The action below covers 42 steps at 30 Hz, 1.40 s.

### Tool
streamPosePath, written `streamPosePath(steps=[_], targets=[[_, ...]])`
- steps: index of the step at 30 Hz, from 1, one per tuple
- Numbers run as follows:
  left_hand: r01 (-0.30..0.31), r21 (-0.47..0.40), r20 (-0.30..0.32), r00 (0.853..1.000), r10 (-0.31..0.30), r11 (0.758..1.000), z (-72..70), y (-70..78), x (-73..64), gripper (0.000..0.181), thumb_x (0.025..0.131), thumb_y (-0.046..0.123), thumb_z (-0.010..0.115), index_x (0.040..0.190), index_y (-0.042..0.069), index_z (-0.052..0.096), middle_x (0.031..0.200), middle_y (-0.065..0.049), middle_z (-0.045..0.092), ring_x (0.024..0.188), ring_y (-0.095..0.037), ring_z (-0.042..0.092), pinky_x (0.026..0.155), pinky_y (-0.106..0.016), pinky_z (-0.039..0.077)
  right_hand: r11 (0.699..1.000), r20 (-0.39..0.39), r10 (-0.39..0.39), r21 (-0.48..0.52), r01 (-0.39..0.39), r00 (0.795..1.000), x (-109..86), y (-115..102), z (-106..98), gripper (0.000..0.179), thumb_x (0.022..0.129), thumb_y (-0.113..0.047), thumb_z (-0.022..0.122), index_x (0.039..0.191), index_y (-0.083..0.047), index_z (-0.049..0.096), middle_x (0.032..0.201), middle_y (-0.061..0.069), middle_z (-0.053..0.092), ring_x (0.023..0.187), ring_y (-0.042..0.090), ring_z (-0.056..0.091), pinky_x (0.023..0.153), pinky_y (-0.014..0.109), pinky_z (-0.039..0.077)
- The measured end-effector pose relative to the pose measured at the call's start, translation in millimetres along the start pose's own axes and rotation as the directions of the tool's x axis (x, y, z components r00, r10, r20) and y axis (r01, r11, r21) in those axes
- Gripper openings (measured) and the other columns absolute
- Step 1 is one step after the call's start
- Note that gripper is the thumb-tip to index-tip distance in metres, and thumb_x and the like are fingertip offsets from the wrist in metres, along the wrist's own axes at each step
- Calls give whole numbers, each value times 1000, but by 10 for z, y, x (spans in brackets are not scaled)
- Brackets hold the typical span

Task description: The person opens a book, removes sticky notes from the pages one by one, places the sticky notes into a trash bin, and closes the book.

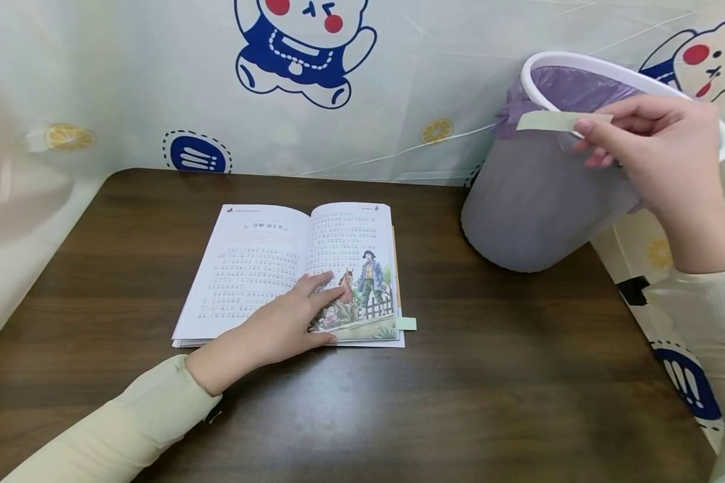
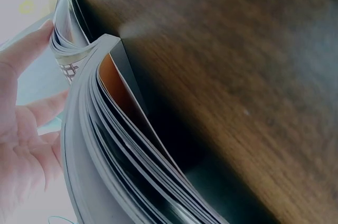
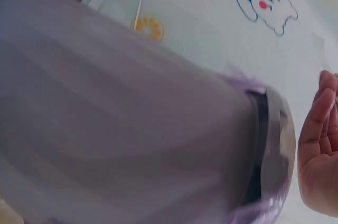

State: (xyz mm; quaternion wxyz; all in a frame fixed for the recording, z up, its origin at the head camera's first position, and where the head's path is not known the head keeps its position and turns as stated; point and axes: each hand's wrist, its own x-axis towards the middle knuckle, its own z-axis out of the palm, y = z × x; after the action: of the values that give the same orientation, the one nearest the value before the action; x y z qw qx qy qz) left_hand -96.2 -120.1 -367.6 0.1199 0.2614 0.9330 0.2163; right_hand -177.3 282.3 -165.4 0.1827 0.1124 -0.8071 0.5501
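Observation:
An open book (image 1: 248,282) with printed text lies on the table, and a drawing of a man and a horse fills the lower right page. My left hand (image 1: 280,325) rests on that page near the bottom, fingers spread. From the book's right edge sticks out a small pale green tab (image 1: 407,324). Up at the right, my right hand (image 1: 664,144) pinches a pale green paper strip (image 1: 538,121) between thumb and fingers. The strip is in front of the rim of a bin (image 1: 532,201) lined with a purple bag. In the left wrist view the page edges (image 2: 87,129) curve upward beside the hand.
The bin, grey with a white rim (image 1: 586,62), stands at the table's back right. A brown wooden table (image 1: 459,376) spreads around the book. Behind it hangs a pale printed sheet (image 1: 435,67) with cartoon figures and orange slices.

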Motion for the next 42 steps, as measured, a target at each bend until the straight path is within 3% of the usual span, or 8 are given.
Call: streamPosePath(steps=[4, 6, 10, 13, 17, 21, 29, 42], targets=[[-3, -3, 1, 1000, 3, 1000, -3, 1, 1, 75, 89, 33, 82, 152, 8, 50, 162, -20, 32, 147, -49, 29, 110, -59, 39, 992, -86, 32, -122, -42, 996, 26, -34, -133, 11, 88, -12, 82, 90, -2, 79, 73, -3, 72, 55, 9, 62, 57, 12, 50], [-4, -3, 1, 1000, 4, 1000, -6, 4, 1, 75, 90, 33, 82, 152, 7, 50, 162, -21, 32, 147, -50, 29, 110, -60, 38, 997, -108, 25, -75, -33, 994, 56, -13, -178, 10, 87, -10, 83, 87, -2, 78, 73, -2, 72, 55, 9, 60, 56, 12, 49], [0, 0, 1, 1000, 0, 1000, -5, 4, 6, 75, 90, 34, 82, 152, 7, 50, 163, -20, 31, 147, -50, 28, 110, -60, 38, 991, -106, -15, 130, 28, 994, 134, 97, -252, 10, 85, -2, 83, 84, 6, 76, 72, 5, 74, 50, 12, 61, 54, 14, 50], [0, 3, 0, 1000, 0, 1000, -3, 4, 8, 76, 90, 34, 82, 153, 8, 49, 163, -20, 31, 147, -49, 28, 110, -60, 38, 982, -106, 45, 186, -24, 993, 169, 152, -322, 10, 86, -4, 82, 87, 5, 76, 75, 5, 76, 50, 12, 64, 53, 14, 51], [-2, 4, -2, 1000, 2, 1000, 1, 7, 7, 76, 90, 34, 82, 153, 8, 49, 163, -20, 31, 147, -49, 28, 111, -60, 37, 981, -119, 151, 137, -134, 981, 194, 197, -400, 7, 88, -10, 82, 89, -4, 77, 77, 0, 76, 52, 9, 67, 54, 13, 52], [-6, 7, -6, 1000, 6, 1000, 6, 9, 4, 76, 89, 34, 82, 152, 8, 50, 162, -20, 32, 147, -49, 29, 111, -60, 37, 984, -138, 179, 41, -175, 974, 213, 235, -460, 4, 92, -14, 78, 89, -11, 77, 78, -5, 76, 54, 6, 67, 55, 12, 51], [-4, 11, -8, 1000, 4, 1000, 16, 0, 7, 75, 89, 35, 82, 152, 8, 50, 162, -20, 33, 147, -49, 29, 111, -60, 37, 979, -166, 204, 11, -205, 965, 262, 298, -553, 4, 97, -16, 73, 98, -18, 75, 79, -11, 76, 58, 2, 69, 56, 12, 51], [-16, 16, -19, 1000, 16, 1000, 25, -6, 9, 75, 89, 34, 82, 152, 7, 50, 162, -21, 33, 146, -50, 30, 111, -60, 36, 979, -97, 199, -35, -203, 975, 324, 388, -608, 18, 98, -6, 68, 90, -20, 76, 73, -11, 75, 54, 2, 68, 52, 12, 50]])
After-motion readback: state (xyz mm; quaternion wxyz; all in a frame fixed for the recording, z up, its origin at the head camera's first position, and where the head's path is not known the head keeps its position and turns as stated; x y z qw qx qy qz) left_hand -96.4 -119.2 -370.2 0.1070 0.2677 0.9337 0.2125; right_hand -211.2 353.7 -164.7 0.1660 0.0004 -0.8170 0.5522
